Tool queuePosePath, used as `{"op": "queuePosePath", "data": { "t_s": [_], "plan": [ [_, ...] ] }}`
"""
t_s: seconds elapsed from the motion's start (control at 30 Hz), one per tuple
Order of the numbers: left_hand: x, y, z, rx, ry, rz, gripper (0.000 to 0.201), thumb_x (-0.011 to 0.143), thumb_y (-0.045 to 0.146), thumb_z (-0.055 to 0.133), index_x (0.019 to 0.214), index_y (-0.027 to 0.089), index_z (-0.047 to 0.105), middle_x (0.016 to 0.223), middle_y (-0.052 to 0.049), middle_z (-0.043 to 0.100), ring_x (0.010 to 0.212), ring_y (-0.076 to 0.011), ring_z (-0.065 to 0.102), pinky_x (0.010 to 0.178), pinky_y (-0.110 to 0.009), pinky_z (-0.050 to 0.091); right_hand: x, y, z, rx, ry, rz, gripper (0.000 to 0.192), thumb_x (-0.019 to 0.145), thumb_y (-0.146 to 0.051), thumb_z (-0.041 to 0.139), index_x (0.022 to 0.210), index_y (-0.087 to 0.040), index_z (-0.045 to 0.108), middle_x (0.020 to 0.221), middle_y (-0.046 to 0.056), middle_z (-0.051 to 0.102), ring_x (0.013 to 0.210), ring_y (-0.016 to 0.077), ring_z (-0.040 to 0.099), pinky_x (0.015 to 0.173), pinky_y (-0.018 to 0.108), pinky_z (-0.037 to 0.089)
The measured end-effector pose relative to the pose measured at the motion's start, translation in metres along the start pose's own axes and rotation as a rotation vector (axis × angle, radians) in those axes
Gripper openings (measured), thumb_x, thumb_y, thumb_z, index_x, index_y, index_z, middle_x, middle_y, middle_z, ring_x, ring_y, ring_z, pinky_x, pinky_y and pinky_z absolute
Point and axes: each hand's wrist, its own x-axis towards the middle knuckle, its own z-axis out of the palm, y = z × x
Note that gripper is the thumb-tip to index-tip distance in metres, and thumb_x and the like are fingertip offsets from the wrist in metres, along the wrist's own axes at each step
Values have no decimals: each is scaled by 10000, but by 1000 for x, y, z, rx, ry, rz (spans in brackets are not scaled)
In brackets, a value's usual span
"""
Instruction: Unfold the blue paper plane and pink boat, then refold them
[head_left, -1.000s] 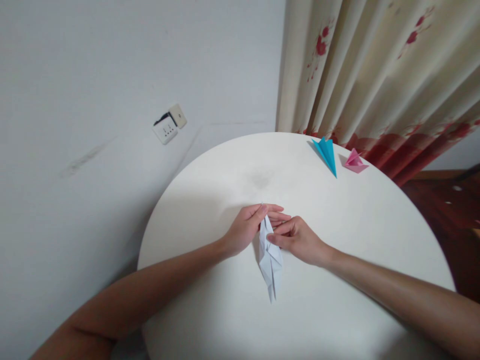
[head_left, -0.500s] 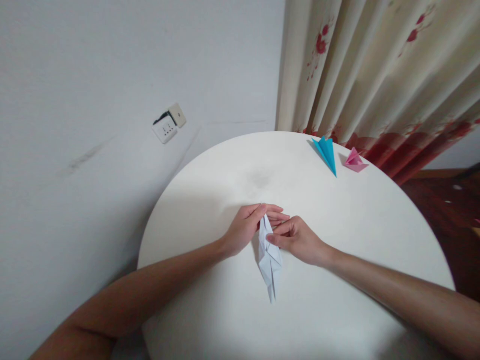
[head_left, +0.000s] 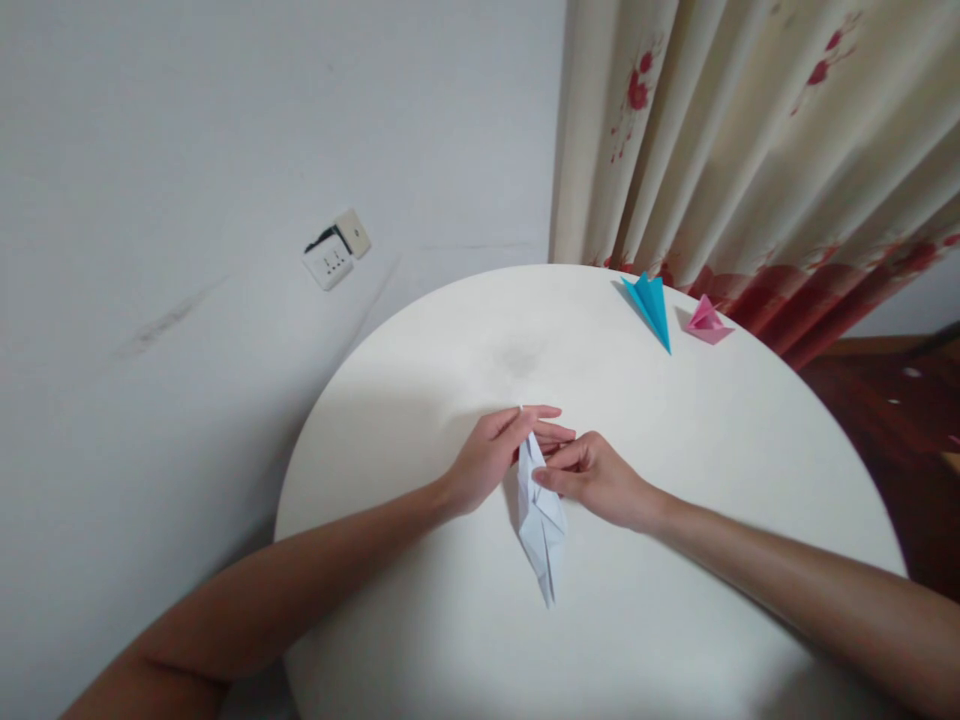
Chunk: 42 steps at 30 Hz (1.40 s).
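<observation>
A long, narrow piece of folded white paper (head_left: 541, 525) points toward me, its split lower tip over the round white table (head_left: 420, 370). My left hand (head_left: 491, 455) grips its far end, thumb on top and the other fingers stretched out behind it. On the paper's right edge, my right hand (head_left: 604, 480) pinches the upper part between thumb and fingers. The fingertips of both hands nearly meet behind the paper, and part of its far end is covered by my left thumb.
Near the far right rim lie a blue paper plane (head_left: 651, 308) and a pink folded-paper boat (head_left: 707, 322). A floral curtain (head_left: 720, 140) hangs behind them. To the left rises a white wall (head_left: 187, 120) with a socket plate (head_left: 328, 262).
Both hands keep the same hold on the white paper, with hardly any movement. The whole view has shifted very slightly.
</observation>
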Motion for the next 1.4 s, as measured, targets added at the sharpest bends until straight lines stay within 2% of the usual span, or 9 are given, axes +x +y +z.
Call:
{"op": "queuePosePath", "data": {
  "t_s": [0.13,0.47,0.67,0.73,0.87,0.97,1.17,1.3,1.4],
  "plan": [
    [-3,-2,-1,128,-31,16,399,934,422,614,1214,141,653,1191,-144,713,1134,-272,665,1039,-407,463,1,-1,0,-19,36,-16,443,803,-466,731,496,-162,632,639,37,589,652,159,500,581,306,383],
    [-1,-7,-1,-7,-64,-4,418,968,460,536,1212,140,649,1216,-163,697,1137,-286,660,1049,-453,443,1,3,-1,39,29,51,474,805,-439,722,472,-144,560,534,-28,447,557,96,358,530,275,273],
    [-3,-4,3,214,-48,54,334,973,395,537,1105,157,730,1376,-124,592,1237,-262,573,1066,-349,409,2,6,-1,22,61,31,467,805,-438,732,486,-136,575,533,-34,429,537,83,331,497,262,235],
    [-3,-5,4,169,-53,49,349,981,399,511,1087,153,734,1391,-125,575,1213,-263,587,1031,-345,438,2,6,0,28,71,47,445,797,-455,746,519,-130,621,536,-29,460,541,85,354,497,256,261],
    [-3,-10,4,-51,-60,-22,366,963,419,544,1184,152,662,1279,-156,652,1139,-278,636,947,-387,498,2,9,-1,172,75,67,411,832,-516,710,689,-131,731,655,14,626,609,108,501,597,261,420],
    [-4,-13,6,-183,-71,-32,351,939,395,601,1187,149,628,1231,-169,680,1181,-294,620,992,-430,478,1,12,-1,276,55,56,405,874,-520,669,757,-140,746,714,27,671,671,117,576,678,271,485],
    [-6,-17,9,-306,-153,-20,287,927,382,634,1113,164,630,1267,-152,666,1290,-304,548,1086,-464,397,-2,11,-1,328,62,34,287,839,-434,746,919,-160,763,777,30,701,759,138,653,722,278,538],
    [-6,-18,10,-330,-160,-45,270,925,400,637,1081,180,632,1296,-148,649,1292,-308,546,993,-419,468,-3,8,0,312,75,41,289,826,-420,760,951,-160,773,839,57,730,796,167,684,745,317,561],
    [-7,-19,11,-329,-150,-70,278,920,417,642,1078,187,636,1322,-153,631,1266,-310,566,853,-339,515,-4,7,0,298,87,43,277,811,-404,775,938,-158,780,827,57,729,775,161,679,729,309,559]
  ]
}}
